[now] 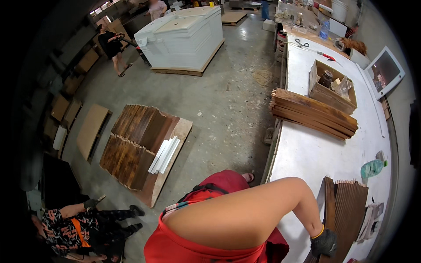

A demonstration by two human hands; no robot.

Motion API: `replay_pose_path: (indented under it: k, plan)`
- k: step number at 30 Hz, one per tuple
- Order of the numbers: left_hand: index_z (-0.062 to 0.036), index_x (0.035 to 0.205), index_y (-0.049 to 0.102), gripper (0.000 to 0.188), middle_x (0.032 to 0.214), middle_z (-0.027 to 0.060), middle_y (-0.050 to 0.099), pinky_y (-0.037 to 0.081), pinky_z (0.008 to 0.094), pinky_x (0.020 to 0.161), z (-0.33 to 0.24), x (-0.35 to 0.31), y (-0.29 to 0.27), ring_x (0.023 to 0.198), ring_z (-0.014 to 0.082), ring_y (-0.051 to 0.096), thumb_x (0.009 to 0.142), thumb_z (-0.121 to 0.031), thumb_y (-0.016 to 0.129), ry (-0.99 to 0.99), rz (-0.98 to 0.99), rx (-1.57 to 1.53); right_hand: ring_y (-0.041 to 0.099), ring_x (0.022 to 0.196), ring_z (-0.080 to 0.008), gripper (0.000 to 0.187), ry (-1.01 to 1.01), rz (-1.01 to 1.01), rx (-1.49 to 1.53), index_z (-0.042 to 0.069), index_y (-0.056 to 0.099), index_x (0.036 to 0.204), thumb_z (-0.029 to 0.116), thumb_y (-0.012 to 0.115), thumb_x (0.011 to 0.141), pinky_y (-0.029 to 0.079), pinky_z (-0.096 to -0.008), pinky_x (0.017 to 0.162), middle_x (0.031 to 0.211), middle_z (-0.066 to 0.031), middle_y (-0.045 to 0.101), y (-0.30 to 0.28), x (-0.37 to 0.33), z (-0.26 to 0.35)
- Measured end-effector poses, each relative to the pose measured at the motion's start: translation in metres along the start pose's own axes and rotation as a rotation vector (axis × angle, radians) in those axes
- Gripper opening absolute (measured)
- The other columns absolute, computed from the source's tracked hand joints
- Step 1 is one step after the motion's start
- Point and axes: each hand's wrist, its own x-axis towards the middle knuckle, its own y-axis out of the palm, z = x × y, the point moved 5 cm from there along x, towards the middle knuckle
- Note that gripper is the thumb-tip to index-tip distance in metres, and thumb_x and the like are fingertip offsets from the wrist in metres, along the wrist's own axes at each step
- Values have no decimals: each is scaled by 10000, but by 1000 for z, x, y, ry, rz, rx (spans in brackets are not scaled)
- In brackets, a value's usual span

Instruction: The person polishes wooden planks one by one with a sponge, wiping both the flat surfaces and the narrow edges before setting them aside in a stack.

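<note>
My left hand [323,243], in a dark grey glove with a yellow cuff edge, is at the lower right, reached across the white workbench [302,158]. Its fingers are closed on a dark brown wooden slat [329,197], which lies along the left side of a row of similar wooden slats [351,206]. Part of the slat is hidden beneath the glove. My bare arm bends at the elbow over the bench edge, and red clothing fills the lower middle. My right hand is out of sight.
Farther along the bench lie a stack of brown slats [313,114], an open box [333,85], a green plastic bottle [372,168], scissors [301,43] and a screen [386,72]. Leftward on the floor stands a pallet of stacked slats [136,144]. A gloved co-worker [79,230] is at lower left.
</note>
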Motion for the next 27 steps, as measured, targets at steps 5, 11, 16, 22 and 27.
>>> replay_pose_path:
  k: [5,11,16,22,27]
  plan:
    - [-82,794,609,323,778,141,619,481,432,639,15,-32,-106,743,342,600,521,-254,634,-255,-260,-225,538,781,-234,399,24,76,350,55,546,1042,398,530,839,426,-338,615,952,-93,589,17,-7,30]
    - [-84,930,582,390,870,141,618,488,392,690,23,-135,-221,817,320,601,555,-178,639,-645,-642,-210,541,751,-233,409,107,199,634,64,552,1030,419,541,828,430,-333,574,929,-88,595,53,-14,37]
    - [-63,1142,511,445,1026,121,602,491,343,750,19,-230,-278,872,236,610,742,-202,647,-526,-860,-92,547,786,-281,520,302,33,757,87,497,1191,445,548,817,445,-349,549,1103,-122,546,118,-23,17]
    - [-33,1337,323,604,893,47,521,444,305,702,8,-343,-308,766,145,510,805,-109,598,-690,-1001,-123,534,862,-298,620,580,366,849,58,415,1255,354,636,757,452,-380,589,1099,-160,526,206,-42,-29]
    - [-21,1202,454,457,1024,92,583,456,308,824,-5,-410,-296,930,193,570,799,-138,637,-821,-977,393,578,774,-234,441,932,349,1078,16,479,1162,246,605,808,494,-389,650,934,-105,568,303,-80,-41]
